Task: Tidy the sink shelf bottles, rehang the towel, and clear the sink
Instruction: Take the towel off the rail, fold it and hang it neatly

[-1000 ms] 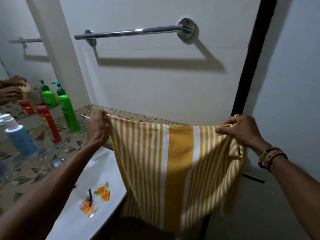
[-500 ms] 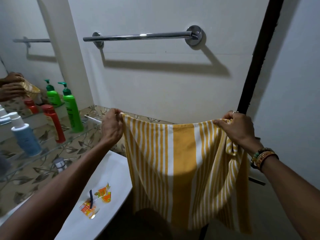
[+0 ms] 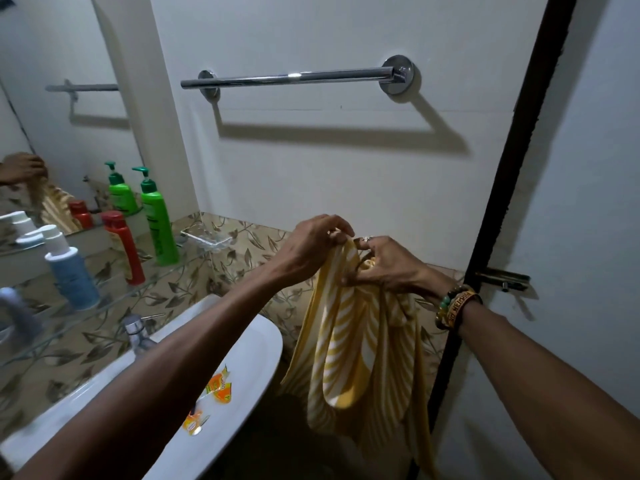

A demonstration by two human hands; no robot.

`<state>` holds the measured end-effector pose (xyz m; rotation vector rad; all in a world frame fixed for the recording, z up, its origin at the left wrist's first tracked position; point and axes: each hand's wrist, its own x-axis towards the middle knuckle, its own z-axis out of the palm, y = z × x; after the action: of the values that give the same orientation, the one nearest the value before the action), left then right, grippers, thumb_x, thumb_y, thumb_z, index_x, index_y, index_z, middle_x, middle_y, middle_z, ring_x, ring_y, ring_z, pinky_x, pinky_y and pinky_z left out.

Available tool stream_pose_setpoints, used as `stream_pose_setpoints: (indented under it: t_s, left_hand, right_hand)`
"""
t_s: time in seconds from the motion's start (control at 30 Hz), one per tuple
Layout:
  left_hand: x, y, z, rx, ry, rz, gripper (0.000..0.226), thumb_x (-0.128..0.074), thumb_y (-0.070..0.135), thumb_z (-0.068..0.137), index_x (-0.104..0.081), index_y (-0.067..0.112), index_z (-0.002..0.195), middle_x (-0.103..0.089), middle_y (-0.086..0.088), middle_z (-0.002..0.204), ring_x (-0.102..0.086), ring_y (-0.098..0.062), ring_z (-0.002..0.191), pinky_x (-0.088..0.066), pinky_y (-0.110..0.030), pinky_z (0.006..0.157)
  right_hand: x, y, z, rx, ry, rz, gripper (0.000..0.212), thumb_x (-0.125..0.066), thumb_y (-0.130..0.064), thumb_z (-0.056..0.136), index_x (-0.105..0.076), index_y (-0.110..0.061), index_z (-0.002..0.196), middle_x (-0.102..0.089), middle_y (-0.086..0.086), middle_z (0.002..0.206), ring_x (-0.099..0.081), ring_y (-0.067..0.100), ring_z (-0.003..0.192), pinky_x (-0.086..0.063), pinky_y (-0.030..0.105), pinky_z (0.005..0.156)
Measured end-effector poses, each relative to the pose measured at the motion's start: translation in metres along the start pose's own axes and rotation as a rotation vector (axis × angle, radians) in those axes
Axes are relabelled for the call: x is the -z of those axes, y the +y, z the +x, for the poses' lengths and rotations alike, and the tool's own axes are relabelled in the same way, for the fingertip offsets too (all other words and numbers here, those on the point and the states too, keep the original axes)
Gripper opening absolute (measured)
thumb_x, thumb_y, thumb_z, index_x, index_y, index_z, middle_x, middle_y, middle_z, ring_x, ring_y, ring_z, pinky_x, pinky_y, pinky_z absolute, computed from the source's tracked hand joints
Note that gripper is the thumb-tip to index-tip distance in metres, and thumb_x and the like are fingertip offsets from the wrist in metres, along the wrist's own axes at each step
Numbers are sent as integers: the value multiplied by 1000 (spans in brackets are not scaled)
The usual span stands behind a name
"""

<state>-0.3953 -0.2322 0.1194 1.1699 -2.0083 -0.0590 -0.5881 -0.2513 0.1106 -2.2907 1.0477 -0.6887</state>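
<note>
Head view: my left hand (image 3: pixel 311 244) and right hand (image 3: pixel 384 268) have come together, fingers pinching the towel (image 3: pixel 353 341) by its top corners. Folded in half, it hangs beside the right edge of the sink (image 3: pixel 258 346), ready for the bare rail (image 3: pixel 287 77).

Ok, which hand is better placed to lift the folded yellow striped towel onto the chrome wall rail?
Probably the right hand: its fingers curl round the gathered top of the yellow striped towel, below the chrome rail. The left hand only pinches an edge.
</note>
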Motion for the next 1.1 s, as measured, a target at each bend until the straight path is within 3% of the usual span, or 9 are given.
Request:
stream_pose_setpoints:
  t_s: [0.07,0.2,0.4,0.6,0.73,0.8,0.9,1.03,1.1]
  left_hand:
    - [0,2,-1,14,-7,22,19,-56,13,98,-71,20,107,-69,-4,106,-63,-16,90,-50,-27,72]
    - [10,-8,-8,113,152,55,20,-58,13,97,-72,16,111,-70,-7,109,-64,-20,96,-44,-21,76]
    - [27,-35,-23,284,276,141,17,-60,14,96,-72,13,108,-72,-9,109,-65,-24,100,-45,-26,81]
    - [25,-46,-32,526,273,115,20,-58,11,94,-73,13,107,-72,-7,110,-64,-22,101,-47,-28,81]
    - [33,-47,-32,760,333,-204,25,-51,8,90,-70,18,101,-69,-7,108,-65,-23,95,-59,-40,83]
    - [36,-47,-33,820,349,-323,23,-51,6,89,-68,17,100,-67,-10,106,-66,-26,95,-60,-44,79]
    - [34,-43,-34,843,312,-471,21,-53,5,92,-69,15,101,-66,-13,105,-64,-24,86,-55,-32,60]
    - [27,-30,-34,843,247,-670,17,-57,2,93,-70,13,94,-65,-13,92,-68,-19,66,-53,-25,50]
    - [23,-22,-34,802,169,-720,13,-59,3,93,-70,10,94,-66,-13,89,-71,-18,62,-55,-25,54]
  right_hand:
    - [-5,-2,2,-28,-70,99,39,-87,-48,68,-77,-24,95,-76,-11,97,-71,5,90,-58,29,81]
    - [-1,13,-5,-131,-210,108,25,-85,-44,73,-78,-21,81,-77,-3,90,-73,14,83,-59,33,77]
    - [19,42,-19,-298,-254,-50,37,-83,-46,72,-79,-15,93,-76,-3,100,-72,21,94,-58,42,89]
    - [30,56,-24,-325,-92,-69,27,-85,-53,66,-79,-29,77,-73,-17,87,-66,7,88,-50,26,69]
    - [42,67,-23,-358,403,73,38,-85,-58,65,-73,-28,85,-71,-9,90,-66,8,83,-47,22,62]
    - [48,72,-20,-366,524,148,35,-86,-50,69,-71,-25,87,-70,-3,96,-66,12,88,-53,27,69]
    - [50,69,-15,-385,522,331,32,-89,-40,70,-72,-20,90,-70,3,98,-67,19,90,-58,37,79]
    - [42,58,-8,-369,495,472,12,-82,-21,81,-72,-19,86,-70,2,85,-67,16,80,-53,22,58]
    - [35,52,-5,-377,485,523,8,-76,-14,86,-70,-18,86,-69,6,85,-66,18,78,-52,20,53]
